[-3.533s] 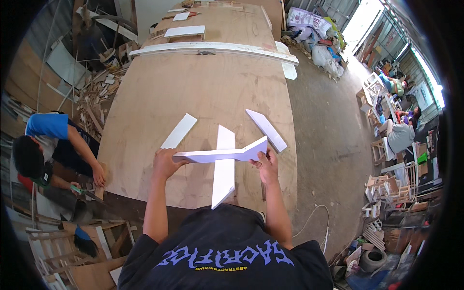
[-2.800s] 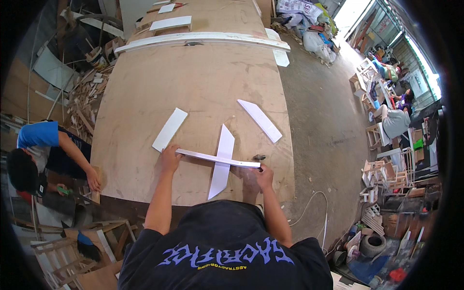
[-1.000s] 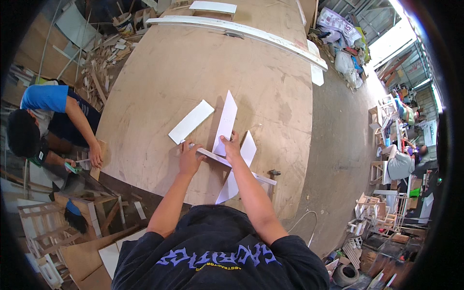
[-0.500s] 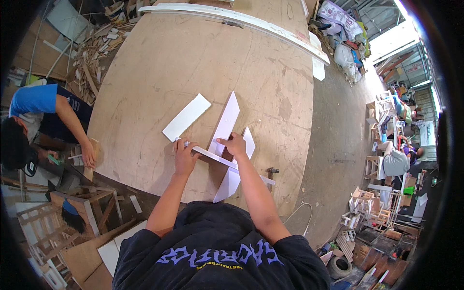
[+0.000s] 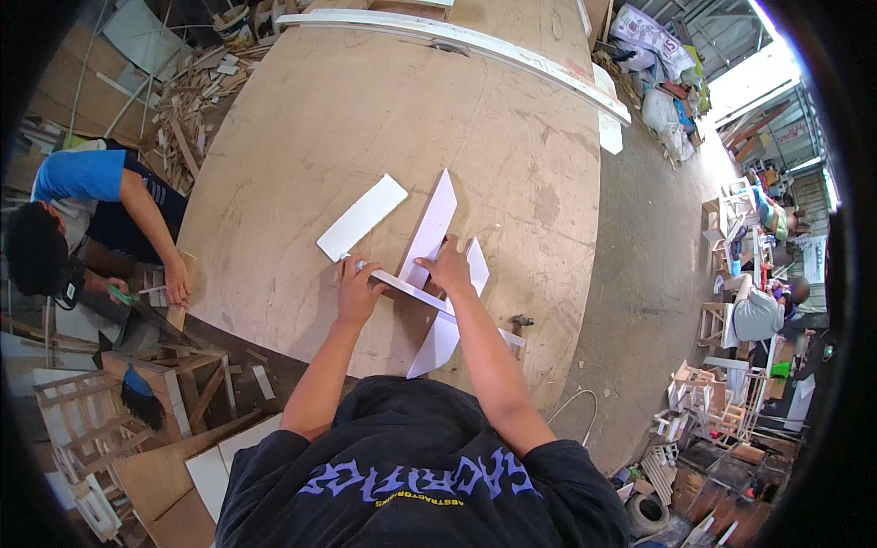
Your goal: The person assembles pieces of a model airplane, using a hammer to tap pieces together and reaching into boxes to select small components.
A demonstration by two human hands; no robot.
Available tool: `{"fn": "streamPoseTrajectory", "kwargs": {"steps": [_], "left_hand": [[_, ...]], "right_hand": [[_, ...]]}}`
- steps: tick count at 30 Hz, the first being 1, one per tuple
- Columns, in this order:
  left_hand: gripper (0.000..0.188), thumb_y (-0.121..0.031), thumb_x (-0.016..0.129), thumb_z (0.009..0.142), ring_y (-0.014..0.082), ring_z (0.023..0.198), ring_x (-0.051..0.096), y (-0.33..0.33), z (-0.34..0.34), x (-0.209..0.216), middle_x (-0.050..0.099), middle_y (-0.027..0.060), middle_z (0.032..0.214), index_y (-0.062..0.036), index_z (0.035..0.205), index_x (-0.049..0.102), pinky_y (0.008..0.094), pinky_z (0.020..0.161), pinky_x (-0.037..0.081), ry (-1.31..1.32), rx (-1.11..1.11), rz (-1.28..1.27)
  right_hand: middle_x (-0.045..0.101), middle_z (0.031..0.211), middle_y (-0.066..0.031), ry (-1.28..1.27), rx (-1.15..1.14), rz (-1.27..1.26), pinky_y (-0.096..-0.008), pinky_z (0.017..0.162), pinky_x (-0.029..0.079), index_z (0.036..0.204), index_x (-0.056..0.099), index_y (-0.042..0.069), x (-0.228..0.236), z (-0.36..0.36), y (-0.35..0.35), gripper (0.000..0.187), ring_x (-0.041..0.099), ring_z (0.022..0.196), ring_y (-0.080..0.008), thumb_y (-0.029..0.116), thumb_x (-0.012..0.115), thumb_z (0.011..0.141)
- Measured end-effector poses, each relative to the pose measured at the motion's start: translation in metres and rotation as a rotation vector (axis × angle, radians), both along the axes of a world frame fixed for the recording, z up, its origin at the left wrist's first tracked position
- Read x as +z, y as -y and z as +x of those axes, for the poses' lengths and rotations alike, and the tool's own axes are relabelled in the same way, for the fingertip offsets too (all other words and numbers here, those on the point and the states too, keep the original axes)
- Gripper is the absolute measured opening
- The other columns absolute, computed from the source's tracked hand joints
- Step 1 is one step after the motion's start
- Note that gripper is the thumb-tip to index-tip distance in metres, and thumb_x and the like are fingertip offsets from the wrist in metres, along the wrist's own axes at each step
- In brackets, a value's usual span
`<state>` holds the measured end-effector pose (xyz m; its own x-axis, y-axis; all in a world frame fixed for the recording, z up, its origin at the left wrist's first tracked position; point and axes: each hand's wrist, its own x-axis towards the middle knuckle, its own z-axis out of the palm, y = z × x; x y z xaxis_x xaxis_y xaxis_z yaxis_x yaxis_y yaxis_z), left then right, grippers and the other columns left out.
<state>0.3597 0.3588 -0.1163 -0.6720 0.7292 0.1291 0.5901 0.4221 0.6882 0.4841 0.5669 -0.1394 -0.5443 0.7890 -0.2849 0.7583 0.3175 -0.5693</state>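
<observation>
A pale, white-painted wooden assembly of boards with slanted ends lies before me on the plywood-topped table. One long board [image 5: 432, 219] points away from me, and another slanted board [image 5: 437, 347] reaches toward my body. A narrow strip [image 5: 416, 294] crosses between them. My left hand [image 5: 358, 290] is closed round the strip's left end, fingers curled over it. With thumb and fingers apart, my right hand [image 5: 447, 268] grips the long board near where it meets the strip; its fingertips are partly hidden. A separate white rectangular board [image 5: 363, 217] lies flat beyond my left hand.
A small dark tool like a hammer [image 5: 522, 321] rests right of the assembly. A long white beam [image 5: 475, 49] spans the table's [image 5: 301, 119] far side. At left, another person [image 5: 100, 201] handles a wooden piece at the table edge. Scrap wood [image 5: 187, 119] is piled far left.
The whole view has shifted slightly to the right. My right hand's fingers have moved a little on the long board; my left hand keeps its hold.
</observation>
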Motion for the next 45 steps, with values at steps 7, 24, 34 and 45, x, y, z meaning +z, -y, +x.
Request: {"fn": "streamPoseTrajectory", "kwargs": {"steps": [7,24,34,45], "left_hand": [[0.062,-0.002,0.090,0.074,0.0384,0.136,0.049,0.008,0.001,-0.011,0.051,0.0159,0.146,-0.0076,0.131,0.067,0.0500,0.114,0.045,-0.018,0.016,0.046],[0.036,-0.016,0.078,0.100,0.0219,0.097,0.071,-0.006,0.051,0.006,0.066,0.0133,0.112,0.0060,0.122,0.059,0.0422,0.076,0.070,1.482,0.462,0.305],[0.031,-0.012,0.075,0.102,0.0237,0.094,0.074,-0.018,0.061,-0.021,0.070,0.0141,0.110,0.0084,0.122,0.062,0.0387,0.077,0.069,1.346,0.513,0.351],[0.039,-0.025,0.076,0.102,0.0214,0.099,0.074,0.007,0.051,-0.036,0.075,0.0121,0.115,0.0019,0.128,0.065,0.0348,0.089,0.061,1.452,0.387,0.329]], "right_hand": [[0.073,0.116,-0.0344,-0.091,-0.018,-0.298,-0.0532,0.096,0.058,0.142,0.044,-0.003,0.022,0.003,0.002,0.085,0.072,0.114,-0.0485,0.036,0.091,0.084],[0.019,0.172,-0.0284,0.097,0.421,0.106,-0.0519,0.105,0.056,0.144,0.064,0.020,0.050,-0.032,0.005,0.059,0.065,0.123,-0.0518,0.015,0.074,0.086],[0.014,0.174,-0.0318,0.144,0.560,0.156,-0.0526,0.117,0.046,0.151,0.059,0.022,0.039,-0.037,0.009,0.061,0.043,0.151,-0.0470,0.017,0.072,0.091],[0.041,0.165,-0.0249,-0.016,0.314,0.170,-0.0520,0.104,0.056,0.156,0.051,0.015,0.077,0.000,0.037,0.062,0.066,0.125,-0.0453,0.016,0.071,0.098]]}}
